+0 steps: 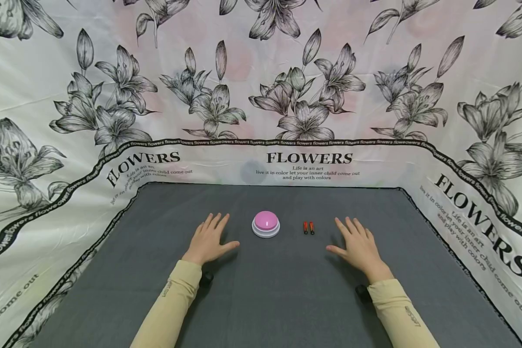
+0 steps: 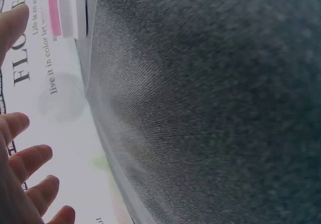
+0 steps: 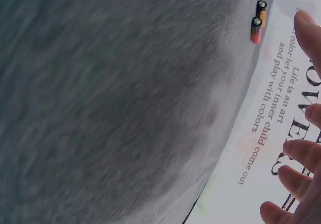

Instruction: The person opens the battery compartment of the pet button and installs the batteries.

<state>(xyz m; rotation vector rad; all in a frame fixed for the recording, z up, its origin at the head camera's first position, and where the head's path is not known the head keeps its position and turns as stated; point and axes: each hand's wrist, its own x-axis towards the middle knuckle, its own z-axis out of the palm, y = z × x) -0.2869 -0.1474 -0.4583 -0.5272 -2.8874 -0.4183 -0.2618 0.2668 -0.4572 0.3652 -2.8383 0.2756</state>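
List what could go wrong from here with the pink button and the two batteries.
The batteries have round sides and lie loose on the gray cloth, so a nudge might roll them.
They lie close together: the right hand, going for one, could knock the other.
The pink button has a domed top, so grabbing it from above might press it.

Grey tbl, prob. cloth-covered (wrist views blurry): pink-&-white btn sits nr mid of far edge; 2 red-&-black batts lie paired beside it, twd far R corner.
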